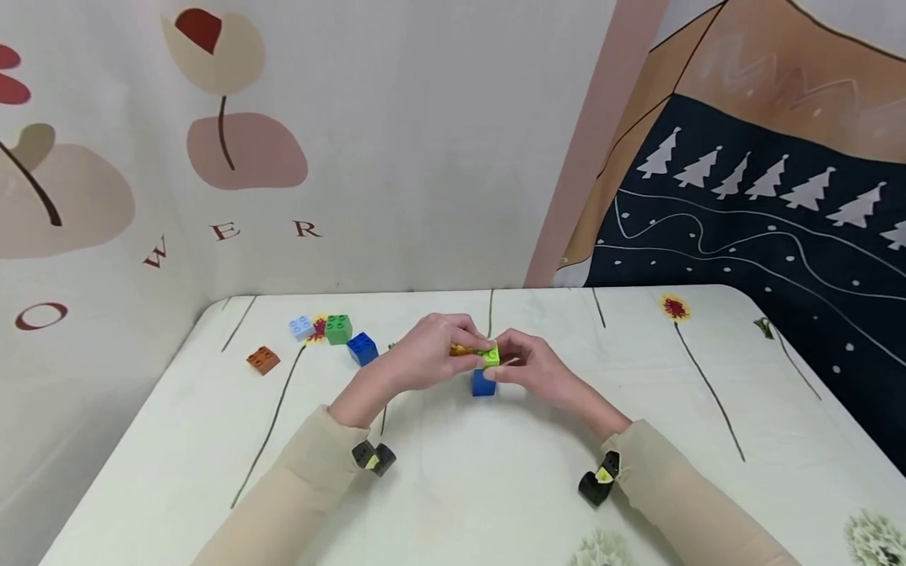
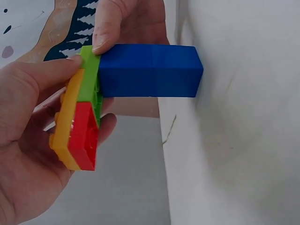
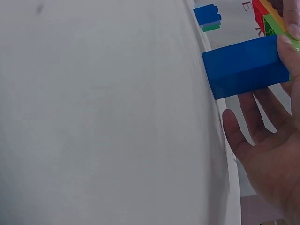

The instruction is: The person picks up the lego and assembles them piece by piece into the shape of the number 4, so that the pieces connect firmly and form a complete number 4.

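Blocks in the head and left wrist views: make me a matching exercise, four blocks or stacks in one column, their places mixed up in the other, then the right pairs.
Column one
1. Brown block
2. Red block
3. Green block
4. Blue stack

Column two
A. Between the light blue block and the dark blue block
B. Under the lime block
C. Leftmost block in the head view
D. Under the yellow block, beside the lime block

Pairs: 1-C, 2-D, 3-A, 4-B
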`<state>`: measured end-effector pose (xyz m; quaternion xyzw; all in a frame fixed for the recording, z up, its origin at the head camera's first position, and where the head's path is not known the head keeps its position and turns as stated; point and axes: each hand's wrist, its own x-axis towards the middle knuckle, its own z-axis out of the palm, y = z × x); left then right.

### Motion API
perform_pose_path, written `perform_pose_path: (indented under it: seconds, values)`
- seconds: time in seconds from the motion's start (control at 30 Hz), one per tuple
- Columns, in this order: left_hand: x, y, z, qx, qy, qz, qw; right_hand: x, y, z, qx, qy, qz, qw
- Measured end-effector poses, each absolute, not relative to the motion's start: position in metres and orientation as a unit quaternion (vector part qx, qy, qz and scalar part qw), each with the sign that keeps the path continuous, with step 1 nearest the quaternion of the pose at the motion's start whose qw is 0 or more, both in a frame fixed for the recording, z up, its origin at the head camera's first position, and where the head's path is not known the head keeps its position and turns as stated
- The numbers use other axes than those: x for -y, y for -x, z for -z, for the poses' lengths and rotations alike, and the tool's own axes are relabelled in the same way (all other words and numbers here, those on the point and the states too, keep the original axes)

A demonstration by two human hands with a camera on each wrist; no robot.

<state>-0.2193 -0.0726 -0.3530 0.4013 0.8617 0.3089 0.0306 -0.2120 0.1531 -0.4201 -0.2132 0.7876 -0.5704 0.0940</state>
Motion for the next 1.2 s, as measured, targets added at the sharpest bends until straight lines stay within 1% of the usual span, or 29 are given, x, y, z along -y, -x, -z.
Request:
perform_pose_path:
  seconds: [0.17, 0.4, 0.7, 0.93, 1.2]
  values:
    - [0.074, 0.216, 0.35, -0.868, -0.406, -0.284, 0.02, -0.152, 0.212, 0.421, -0.782, 0.212, 0.579, 0.091]
    - [0.086, 0.2, 0.347, -0.891, -0.371, -0.262, 0.013, -0.153, 0.215, 0.421, -0.78, 0.213, 0.58, 0.101]
    - [0.131, 0.193, 0.346, -0.893, -0.306, -0.325, -0.063, -0.152, 0.213, 0.417, -0.789, 0.178, 0.575, 0.123]
    - [0.166, 0.194, 0.35, -0.905, -0.263, -0.323, -0.083, -0.152, 0.212, 0.418, -0.789, 0.18, 0.574, 0.125]
    - [0.192, 0.19, 0.364, -0.906, -0.22, -0.348, -0.096, -0.151, 0.214, 0.418, -0.785, 0.188, 0.577, 0.125]
